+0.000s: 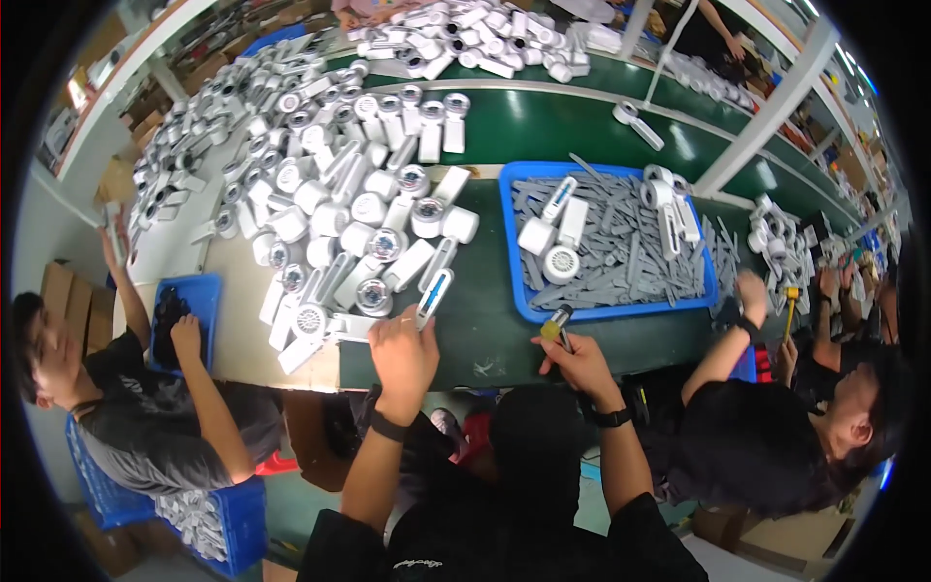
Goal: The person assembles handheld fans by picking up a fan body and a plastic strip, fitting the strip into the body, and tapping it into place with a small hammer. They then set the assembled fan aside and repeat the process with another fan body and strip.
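Beside the left hand [403,354] lie white housings [335,242] on a dark green belt [485,330]; beyond the right hand [580,364], a blue tray [517,281] (grey strips [621,257] inside).

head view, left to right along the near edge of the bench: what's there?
Small blue bin → pile of white handheld housings → left hand → right hand holding a yellow-tipped tool → big blue tray of grey strips → co-worker's hand.
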A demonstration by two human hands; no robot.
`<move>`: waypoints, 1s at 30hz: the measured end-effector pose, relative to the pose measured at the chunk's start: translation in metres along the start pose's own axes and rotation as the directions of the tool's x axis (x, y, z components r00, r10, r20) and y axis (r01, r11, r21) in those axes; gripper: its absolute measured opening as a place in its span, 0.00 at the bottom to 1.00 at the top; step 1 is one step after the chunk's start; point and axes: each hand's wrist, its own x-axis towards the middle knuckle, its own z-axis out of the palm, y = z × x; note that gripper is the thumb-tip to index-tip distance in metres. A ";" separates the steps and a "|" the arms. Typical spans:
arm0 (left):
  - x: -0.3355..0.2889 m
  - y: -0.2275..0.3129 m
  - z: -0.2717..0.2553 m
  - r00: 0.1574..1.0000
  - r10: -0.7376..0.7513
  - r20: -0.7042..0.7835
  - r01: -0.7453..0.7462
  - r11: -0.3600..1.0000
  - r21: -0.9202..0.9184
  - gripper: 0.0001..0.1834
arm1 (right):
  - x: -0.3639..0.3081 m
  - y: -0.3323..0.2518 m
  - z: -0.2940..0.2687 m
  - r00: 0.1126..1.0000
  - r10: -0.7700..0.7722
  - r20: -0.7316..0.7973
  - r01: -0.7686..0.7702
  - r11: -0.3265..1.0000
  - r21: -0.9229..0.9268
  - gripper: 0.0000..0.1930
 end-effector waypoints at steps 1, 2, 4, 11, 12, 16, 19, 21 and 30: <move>0.001 0.007 -0.006 0.989 0.127 -0.076 -0.133 0.988 -0.082 0.15 | -0.001 0.002 -0.003 1.000 -0.004 0.003 0.004 1.000 0.013 0.17; 0.002 0.013 -0.015 0.980 0.195 0.040 -0.181 0.956 -0.230 0.17 | -0.004 0.003 -0.006 1.000 0.012 -0.026 -0.012 1.000 0.017 0.17; 0.006 0.038 -0.032 0.900 0.397 0.182 -0.320 0.883 -0.344 0.18 | -0.014 -0.001 -0.010 0.990 -0.034 -0.141 0.038 0.999 0.031 0.17; 0.006 0.072 0.010 0.762 0.542 0.355 -0.423 0.831 -0.363 0.21 | -0.025 0.018 -0.024 0.929 -0.232 -0.288 0.204 0.971 -0.123 0.14; 0.006 0.074 0.010 0.769 0.521 0.370 -0.404 0.845 -0.350 0.23 | -0.021 0.020 -0.020 0.877 -0.406 -0.256 0.339 0.901 -0.269 0.13; 0.001 0.078 -0.002 0.824 0.501 0.265 -0.395 0.843 -0.365 0.33 | -0.028 0.008 -0.013 0.965 -0.163 -0.204 0.114 0.965 -0.235 0.14; -0.011 0.066 -0.010 0.893 0.376 0.247 -0.282 0.895 -0.345 0.43 | -0.025 0.006 -0.013 0.985 -0.107 -0.136 0.059 0.946 -0.319 0.15; -0.021 0.051 -0.003 0.906 0.287 0.310 -0.138 0.894 -0.426 0.48 | -0.021 0.008 -0.012 0.992 -0.081 -0.101 0.035 0.920 -0.391 0.15; -0.028 0.036 0.025 0.920 0.308 0.241 -0.104 0.786 -0.609 0.42 | -0.018 0.008 -0.009 0.985 -0.108 -0.133 0.058 0.941 -0.334 0.15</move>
